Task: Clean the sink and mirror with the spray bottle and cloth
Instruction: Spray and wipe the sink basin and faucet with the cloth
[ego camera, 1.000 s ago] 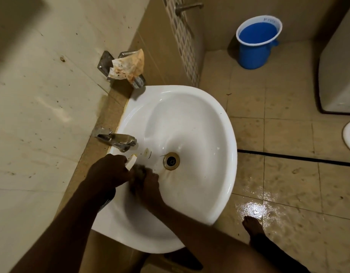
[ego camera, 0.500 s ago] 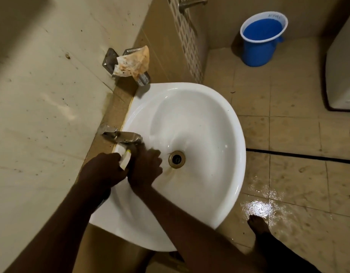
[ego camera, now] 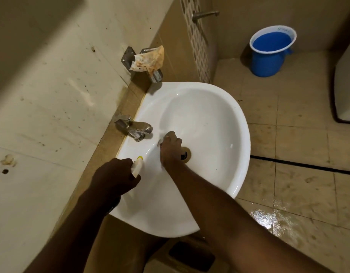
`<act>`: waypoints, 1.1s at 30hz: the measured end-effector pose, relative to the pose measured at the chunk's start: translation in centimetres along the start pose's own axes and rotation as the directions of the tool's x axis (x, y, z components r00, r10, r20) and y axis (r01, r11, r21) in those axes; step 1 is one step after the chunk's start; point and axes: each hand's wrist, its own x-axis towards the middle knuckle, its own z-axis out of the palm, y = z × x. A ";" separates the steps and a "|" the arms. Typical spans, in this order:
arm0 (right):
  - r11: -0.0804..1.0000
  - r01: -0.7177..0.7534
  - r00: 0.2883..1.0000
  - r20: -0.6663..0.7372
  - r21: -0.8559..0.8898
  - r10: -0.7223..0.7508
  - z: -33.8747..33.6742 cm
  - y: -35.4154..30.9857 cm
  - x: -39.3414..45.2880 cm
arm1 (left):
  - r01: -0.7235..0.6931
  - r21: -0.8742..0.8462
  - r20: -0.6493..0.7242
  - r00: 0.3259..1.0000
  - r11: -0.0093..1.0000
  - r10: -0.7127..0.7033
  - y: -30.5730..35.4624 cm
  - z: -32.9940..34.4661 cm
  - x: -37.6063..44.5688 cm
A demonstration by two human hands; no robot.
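Sink point(ego camera: 225, 123): white ceramic basin, oval, wall-mounted, bowl glossy, brass-ringed drain at bottom partly hidden by your arm. Spray bottle point(ego camera: 136, 167): only white head with yellow nozzle tip showing, rest buried in your left fist, over sink's near-left rim, nozzle aimed into bowl. Cloth point(ego camera: 164, 138): barely visible, small pale bit bunched under your right fingers, pressed on bowl wall just below tap. Mirror: out of view.

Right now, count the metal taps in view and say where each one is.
2. One tap sits at the sink rim by the wall, just beyond the right hand. A second tap sticks out of the far wall, near the blue bucket.
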 end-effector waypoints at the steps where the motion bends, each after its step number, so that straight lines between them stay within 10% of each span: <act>1: 1.000 -0.005 1.000 0.007 0.000 0.005 -0.1 0.1 0.2 | 0.006 0.012 0.012 1.000 1.000 -0.006 0.4 0.2 -0.1; 9: 0.998 -0.059 0.962 -0.268 -0.003 0.056 -1.0 1.6 0.5 | 0.063 0.038 -0.021 0.998 0.997 -0.062 3.0 0.0 -0.5; 18: 0.962 0.202 0.971 -0.089 -0.184 -0.221 1.0 3.9 -2.4 | 0.045 -0.073 -0.146 0.988 0.996 -0.055 6.1 1.4 -0.3; 20: 0.813 0.395 0.891 -0.036 -0.427 -0.452 -0.4 4.7 -3.8 | 0.044 -0.036 -0.117 0.992 0.998 -0.048 6.7 1.5 -0.6; 22: 0.638 0.667 0.744 0.300 -0.386 -0.597 -2.4 5.2 -3.7 | 0.026 -0.049 -0.115 0.993 0.998 -0.031 7.0 1.7 -0.4; 26: 0.382 0.845 0.534 0.640 -0.375 -0.553 -6.7 6.0 -2.3 | 0.003 0.057 -0.009 1.000 0.998 -0.003 7.7 3.1 0.1; 33: 0.359 0.608 0.716 0.294 -0.709 -0.633 -5.3 8.4 3.4 | 0.067 0.136 0.174 0.981 0.988 -0.090 10.2 4.1 0.4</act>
